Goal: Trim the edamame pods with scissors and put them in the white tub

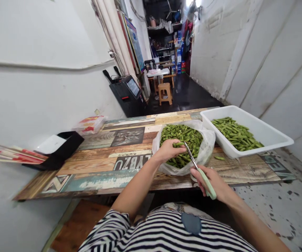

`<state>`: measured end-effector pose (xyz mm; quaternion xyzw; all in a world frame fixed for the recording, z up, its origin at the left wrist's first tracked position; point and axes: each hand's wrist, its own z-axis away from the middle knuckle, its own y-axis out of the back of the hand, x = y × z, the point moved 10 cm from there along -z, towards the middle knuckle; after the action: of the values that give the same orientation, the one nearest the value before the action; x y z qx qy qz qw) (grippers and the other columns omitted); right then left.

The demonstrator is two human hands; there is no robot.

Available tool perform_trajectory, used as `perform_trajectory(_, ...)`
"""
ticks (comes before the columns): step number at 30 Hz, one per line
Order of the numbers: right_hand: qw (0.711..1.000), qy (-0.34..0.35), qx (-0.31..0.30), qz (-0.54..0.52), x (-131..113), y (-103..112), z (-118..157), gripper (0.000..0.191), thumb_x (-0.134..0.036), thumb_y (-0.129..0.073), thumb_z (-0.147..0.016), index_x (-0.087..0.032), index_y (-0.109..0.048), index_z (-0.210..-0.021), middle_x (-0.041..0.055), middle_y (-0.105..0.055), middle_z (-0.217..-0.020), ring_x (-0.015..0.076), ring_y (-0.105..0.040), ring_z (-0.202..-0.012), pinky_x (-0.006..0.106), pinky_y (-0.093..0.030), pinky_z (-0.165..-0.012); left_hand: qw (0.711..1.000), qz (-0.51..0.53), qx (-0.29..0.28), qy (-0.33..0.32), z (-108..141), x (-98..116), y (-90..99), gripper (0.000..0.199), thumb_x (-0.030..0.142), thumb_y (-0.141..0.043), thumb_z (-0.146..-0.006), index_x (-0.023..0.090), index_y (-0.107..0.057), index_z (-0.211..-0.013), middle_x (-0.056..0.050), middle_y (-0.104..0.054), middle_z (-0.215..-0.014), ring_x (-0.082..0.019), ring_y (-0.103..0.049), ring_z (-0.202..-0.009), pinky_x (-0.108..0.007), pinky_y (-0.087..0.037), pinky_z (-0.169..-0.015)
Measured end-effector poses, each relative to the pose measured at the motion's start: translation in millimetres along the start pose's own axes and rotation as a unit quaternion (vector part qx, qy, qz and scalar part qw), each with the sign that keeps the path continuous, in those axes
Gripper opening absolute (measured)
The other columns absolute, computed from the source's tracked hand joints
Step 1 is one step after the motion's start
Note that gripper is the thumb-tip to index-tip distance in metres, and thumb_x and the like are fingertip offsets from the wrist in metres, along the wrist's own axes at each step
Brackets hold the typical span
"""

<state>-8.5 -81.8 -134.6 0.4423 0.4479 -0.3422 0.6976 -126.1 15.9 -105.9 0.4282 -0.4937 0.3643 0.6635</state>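
Pinched in the fingers of my left hand is a green bean pod, held over a white plastic bag full of similar pods. My right hand grips scissors with pale green handles. Their metal blades point up and away, with the tips right at the pod's end; I cannot tell whether they touch it. To the right of the bag, a white plastic tub holds more pods heaped along its left side. One loose pod lies on the table between the bag and the tub.
The wood-patterned table spans the view. At its left end stands a black holder with red-and-white wrapped sticks, beside a clear plastic package. Behind the table are a black touchscreen machine and a tan stool.
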Motion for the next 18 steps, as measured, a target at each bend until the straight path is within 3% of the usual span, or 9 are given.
perform_trajectory(3,1.0,-0.006,0.012,0.012,4,1,0,0.035,-0.053,-0.048,-0.084,-0.019,-0.055,-0.08,-0.0073,-0.044,-0.042,0.0098,-0.045,-0.033,0.019,-0.036,-0.033,0.997,-0.08,-0.003,-0.023,-1,5,2.5,0.027,0.036,-0.069,-0.067,0.013,-0.065,-0.081,0.003,-0.054,-0.057,-0.006,-0.042,-0.047,-0.019,-0.033,-0.047)
perform_trajectory(7,0.999,-0.009,0.025,0.026,5,1,-1,0.029,-0.048,-0.053,-0.083,-0.019,-0.057,-0.079,-0.0071,-0.045,-0.04,0.0091,-0.043,-0.031,0.019,-0.033,-0.032,0.976,-0.19,0.002,-0.107,-1,24,2.4,0.021,0.032,-0.069,-0.067,0.014,-0.071,-0.077,-0.001,-0.067,-0.073,-0.012,-0.057,-0.07,-0.021,-0.04,-0.066)
perform_trajectory(11,0.999,-0.011,0.036,0.037,6,4,-3,0.031,-0.049,-0.054,-0.082,-0.02,-0.052,-0.069,-0.0071,-0.043,-0.037,0.0093,-0.042,-0.029,0.019,-0.031,-0.031,0.969,-0.227,0.002,-0.098,-3,23,0.7,0.024,0.036,-0.068,-0.067,0.014,-0.074,-0.076,-0.001,-0.068,-0.071,-0.014,-0.057,-0.071,-0.021,-0.039,-0.064)
perform_trajectory(14,0.999,-0.027,0.037,0.002,10,5,-4,0.035,-0.055,-0.053,-0.08,-0.021,-0.051,-0.072,-0.0074,-0.042,-0.039,0.0101,-0.042,-0.029,0.02,-0.033,-0.03,0.984,-0.162,0.0,-0.075,-4,16,-0.3,0.026,0.036,-0.073,-0.062,0.013,-0.073,-0.075,0.0,-0.064,-0.064,-0.011,-0.053,-0.063,-0.021,-0.036,-0.057)
perform_trajectory(18,0.989,-0.052,0.031,-0.135,10,3,-1,0.048,-0.066,-0.048,-0.077,-0.02,-0.051,-0.088,-0.006,-0.048,-0.051,0.0115,-0.047,-0.038,0.024,-0.043,-0.038,0.998,0.058,0.0,0.018,-3,-5,-2.2,0.034,0.042,-0.072,-0.064,0.011,-0.065,-0.077,0.005,-0.046,-0.047,-0.004,-0.034,-0.041,-0.019,-0.02,-0.04)
